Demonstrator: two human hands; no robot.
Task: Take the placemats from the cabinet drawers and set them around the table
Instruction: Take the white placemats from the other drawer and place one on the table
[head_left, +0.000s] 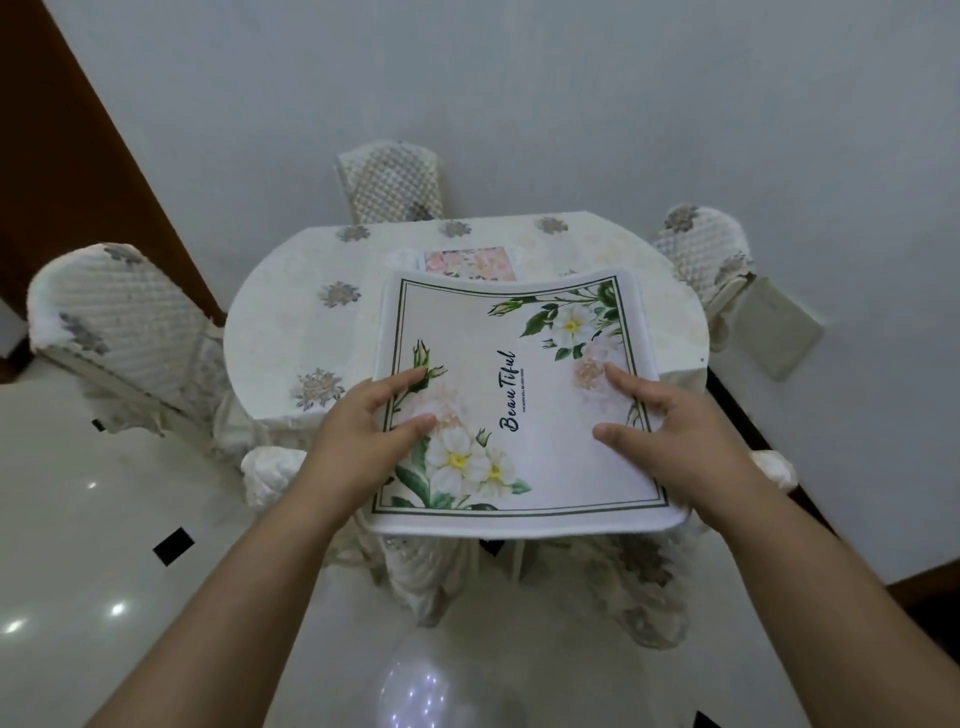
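Observation:
A white placemat with white flowers, green leaves and the word "BeauTiful" hangs over the near side of the round table. My left hand grips its left edge, thumb on top. My right hand grips its right edge the same way. The mat's far edge bows slightly and its near edge sticks out past the table. A second placemat with a pink flower print lies flat on the far side of the table, partly hidden behind the held one.
A cream tablecloth with grey flower motifs covers the table. Covered chairs stand at the left, far side and right. A plain wall rises behind. The glossy white floor has small black tiles.

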